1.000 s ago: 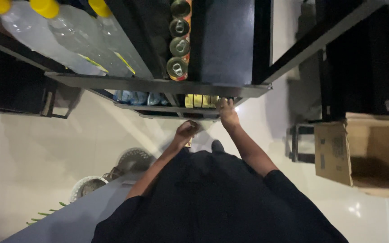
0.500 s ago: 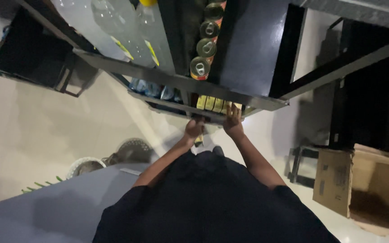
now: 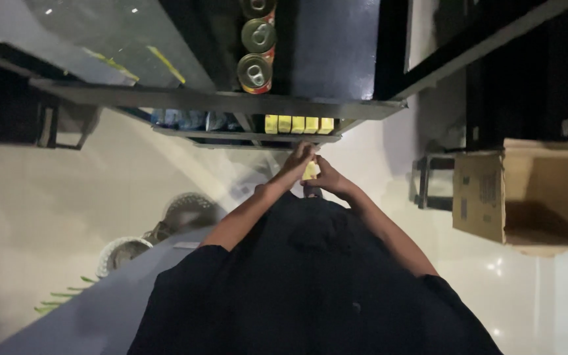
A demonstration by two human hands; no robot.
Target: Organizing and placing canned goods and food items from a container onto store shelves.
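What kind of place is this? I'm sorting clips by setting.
Probably a small shop or stockroom: dark shelving holds a row of tin cans and yellow packs, with an open cardboard box on the floor.

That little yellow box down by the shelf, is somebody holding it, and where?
Yes. Both hands hold the small yellow box between them: the left hand on its upper left side, the right hand on its right side. The exact finger placement is too dim to tell.

Shiny metal cans, matt cardboard box, glossy floor

Yellow pack mostly hidden between the hands.
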